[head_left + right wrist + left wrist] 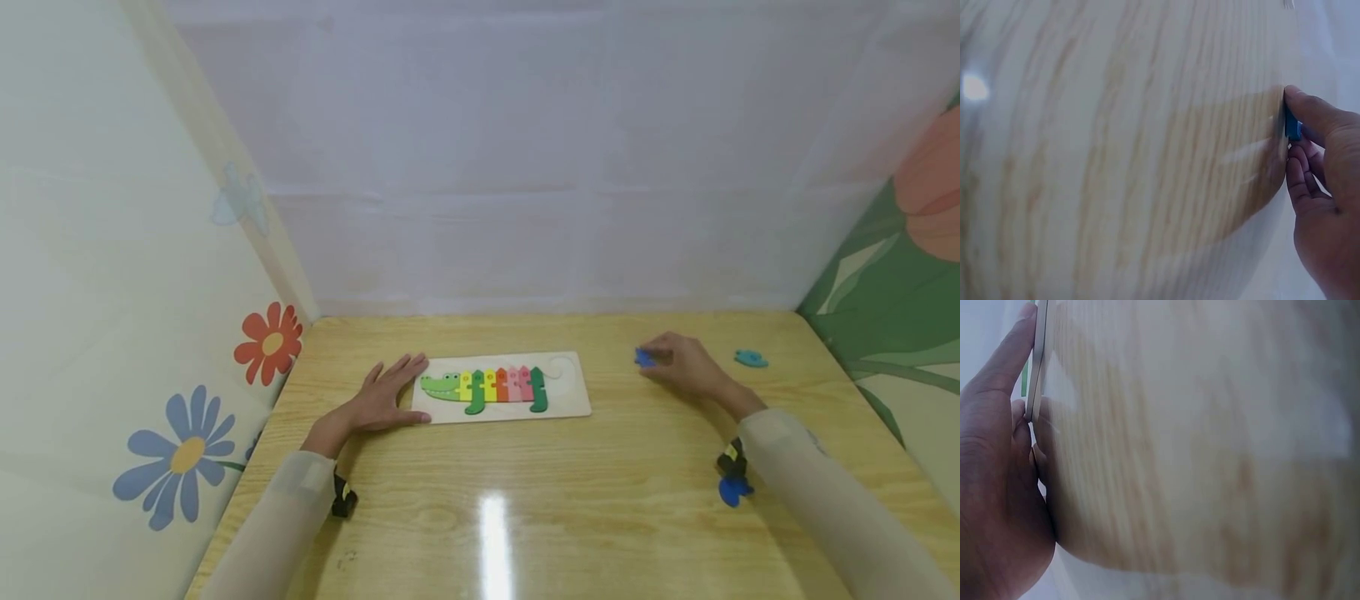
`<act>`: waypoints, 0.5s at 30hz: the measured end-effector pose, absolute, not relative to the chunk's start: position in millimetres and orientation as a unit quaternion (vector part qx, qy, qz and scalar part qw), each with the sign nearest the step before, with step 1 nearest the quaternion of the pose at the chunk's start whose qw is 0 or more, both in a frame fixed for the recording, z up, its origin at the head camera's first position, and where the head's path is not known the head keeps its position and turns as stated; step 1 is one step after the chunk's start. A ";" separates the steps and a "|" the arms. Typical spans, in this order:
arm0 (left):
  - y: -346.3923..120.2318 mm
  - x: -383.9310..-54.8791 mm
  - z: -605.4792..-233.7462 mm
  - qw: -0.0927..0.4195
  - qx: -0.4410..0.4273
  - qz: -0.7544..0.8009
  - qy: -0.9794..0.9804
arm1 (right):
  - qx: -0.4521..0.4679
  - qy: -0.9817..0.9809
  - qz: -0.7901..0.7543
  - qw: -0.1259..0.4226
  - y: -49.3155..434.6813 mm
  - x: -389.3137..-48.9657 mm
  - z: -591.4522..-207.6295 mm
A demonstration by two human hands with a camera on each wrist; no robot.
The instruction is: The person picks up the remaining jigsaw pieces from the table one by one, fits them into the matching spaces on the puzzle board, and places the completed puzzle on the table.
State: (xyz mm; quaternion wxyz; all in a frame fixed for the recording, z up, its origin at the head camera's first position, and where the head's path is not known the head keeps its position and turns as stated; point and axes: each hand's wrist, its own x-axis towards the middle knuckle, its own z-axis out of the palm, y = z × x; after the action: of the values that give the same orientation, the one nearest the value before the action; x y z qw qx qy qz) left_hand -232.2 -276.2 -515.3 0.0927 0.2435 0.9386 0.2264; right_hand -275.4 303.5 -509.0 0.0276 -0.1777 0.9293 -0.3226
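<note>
A wooden crocodile puzzle board lies on the table, with a green head, colored body pieces and green legs in it. The tail end at its right shows a bare outline. My left hand rests at the board's left end with fingers spread and thumb on the near corner; the left wrist view shows the thumb along the board's edge. To the right of the board, my right hand pinches a blue puzzle piece at the tabletop. In the right wrist view, fingers partly hide this blue piece.
A teal puzzle piece lies right of my right hand. Nearer, a blue puzzle piece lies by the right wrist, partly covered by the wrist camera. A white wall stands behind the table, with flower-patterned walls at both sides.
</note>
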 end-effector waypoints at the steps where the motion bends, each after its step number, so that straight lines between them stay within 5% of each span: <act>1: -276.1 -232.2 -515.3 0.093 0.243 0.227 0.938 | -0.178 0.929 -0.322 0.026 303.7 -275.1 -509.3; 15: -275.6 -232.5 -513.9 0.094 0.242 0.224 0.939 | -0.190 0.926 -0.327 0.022 302.6 -273.3 -508.3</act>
State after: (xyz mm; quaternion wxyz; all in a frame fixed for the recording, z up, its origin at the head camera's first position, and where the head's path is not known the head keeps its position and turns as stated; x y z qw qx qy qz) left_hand -232.5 -275.6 -513.9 0.0940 0.2418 0.9393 0.2244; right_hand -273.3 302.6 -508.3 0.0220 -0.1897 0.9255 -0.3270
